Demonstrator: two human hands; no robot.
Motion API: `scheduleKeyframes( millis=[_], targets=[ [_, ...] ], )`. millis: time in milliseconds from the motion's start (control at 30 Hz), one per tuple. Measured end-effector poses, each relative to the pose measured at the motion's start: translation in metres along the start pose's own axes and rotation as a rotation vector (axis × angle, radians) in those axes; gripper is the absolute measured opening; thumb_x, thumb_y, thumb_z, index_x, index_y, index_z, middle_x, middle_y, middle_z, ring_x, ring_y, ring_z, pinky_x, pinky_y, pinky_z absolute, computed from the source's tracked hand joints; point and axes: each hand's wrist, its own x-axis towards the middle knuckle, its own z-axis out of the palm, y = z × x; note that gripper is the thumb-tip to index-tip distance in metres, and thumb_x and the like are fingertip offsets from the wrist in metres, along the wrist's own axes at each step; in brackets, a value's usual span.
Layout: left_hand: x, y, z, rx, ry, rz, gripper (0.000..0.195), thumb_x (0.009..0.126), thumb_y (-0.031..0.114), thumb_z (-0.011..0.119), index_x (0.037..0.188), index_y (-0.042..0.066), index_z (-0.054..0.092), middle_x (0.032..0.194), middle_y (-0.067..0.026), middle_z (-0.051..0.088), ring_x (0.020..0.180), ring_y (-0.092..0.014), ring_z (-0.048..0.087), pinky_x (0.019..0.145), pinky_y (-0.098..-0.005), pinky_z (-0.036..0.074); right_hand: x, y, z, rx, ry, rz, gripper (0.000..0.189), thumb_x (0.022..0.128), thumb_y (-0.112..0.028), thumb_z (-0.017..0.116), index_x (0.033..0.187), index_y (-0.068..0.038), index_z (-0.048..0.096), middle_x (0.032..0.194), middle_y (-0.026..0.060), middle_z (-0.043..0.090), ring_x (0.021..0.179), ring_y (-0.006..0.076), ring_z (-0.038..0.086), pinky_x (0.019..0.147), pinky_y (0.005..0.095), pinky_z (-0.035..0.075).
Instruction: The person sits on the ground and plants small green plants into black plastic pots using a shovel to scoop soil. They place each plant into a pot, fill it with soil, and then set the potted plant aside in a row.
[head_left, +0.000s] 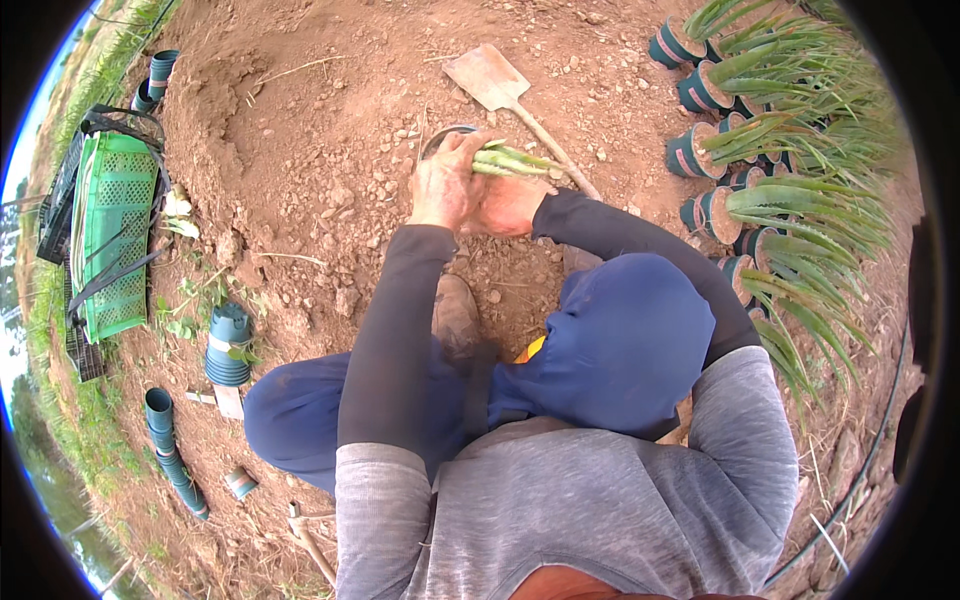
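My left hand (444, 184) is at the base of a bunch of thick green aloe leaves (514, 160), its fingers bent over them. The leaves point right, roughly level. Beyond my left knuckles shows the dark rim of a round pot (442, 137); the rest of it is hidden behind the hand. My right hand (511, 204) is tucked close beside the left, just below the leaves. Its fingers are hidden, so what it grips cannot be told. A shovel (491, 79) with a dusty blade and wooden handle lies on the soil beyond my hands.
Aloe plants in green pots (694, 150) lie in rows at the right. A green perforated crate (116, 232) stands at the left, near upturned stacked pots (227, 345) and a lying pot stack (171, 450). A wooden-handled tool (309, 540) lies at lower left; a black hose (862, 480) runs lower right.
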Motion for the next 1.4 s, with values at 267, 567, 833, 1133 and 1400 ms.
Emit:
scheduleKeyframes(
  millis=[267, 567, 833, 1133, 1400],
  targets=[
    [-0.035, -0.012, 0.006, 0.004, 0.096, 0.100, 0.050, 0.073, 0.005, 0.078, 0.120, 0.019, 0.067, 0.115, -0.0075, 0.067, 0.095, -0.032, 0.071, 0.076, -0.0424, 0.059, -0.025, 0.019, -0.039, -0.164, 0.015, 0.141, 0.030, 0.088, -0.018, 0.059, 0.113, -0.004, 0.070, 0.121, 0.0087, 0.065, 0.137, 0.0261, 0.047, 0.119, 0.0507, 0.032],
    [-0.026, -0.010, 0.001, 0.058, 0.055, 0.060, 0.045, 0.081, 0.011, 0.076, 0.123, 0.019, 0.063, 0.112, -0.0129, 0.068, 0.096, -0.037, 0.070, 0.073, -0.0438, 0.059, -0.004, 0.068, -0.042, -0.009, -0.009, 0.068, 0.030, 0.094, -0.022, 0.057, 0.117, -0.012, 0.074, 0.149, -0.0001, 0.055, 0.150, 0.0240, 0.032, 0.123, 0.0524, 0.022],
    [0.011, -0.059, 0.005, 0.056, 0.016, -0.183, 0.042, 0.094, 0.038, 0.067, 0.126, 0.011, 0.063, 0.105, -0.0180, 0.072, 0.091, -0.041, 0.069, 0.084, -0.0480, 0.055, -0.008, 0.022, -0.032, -0.200, -0.037, 0.081, 0.037, 0.090, -0.019, 0.058, 0.122, -0.004, 0.068, 0.129, 0.0116, 0.064, 0.138, 0.0283, 0.047, 0.116, 0.0483, 0.033],
    [0.008, -0.022, 0.005, -0.103, -0.096, -0.256, 0.039, 0.094, 0.035, 0.067, 0.129, 0.020, 0.061, 0.108, -0.0194, 0.072, 0.100, -0.042, 0.069, 0.084, -0.0508, 0.055, -0.003, 0.013, -0.022, -0.227, -0.019, -0.028, 0.022, 0.082, -0.018, 0.060, 0.096, -0.005, 0.070, 0.095, 0.0089, 0.072, 0.100, 0.0266, 0.068, 0.090, 0.0387, 0.053],
    [0.008, -0.027, 0.005, -0.124, -0.127, -0.279, 0.054, 0.091, 0.033, 0.073, 0.139, 0.019, 0.052, 0.113, -0.0185, 0.072, 0.106, -0.040, 0.069, 0.090, -0.0492, 0.055, 0.004, 0.006, -0.026, 0.061, -0.153, 0.018, 0.031, 0.086, -0.014, 0.056, 0.114, -0.001, 0.062, 0.115, 0.0171, 0.068, 0.112, 0.0334, 0.065, 0.099, 0.0443, 0.051]
  ],
)
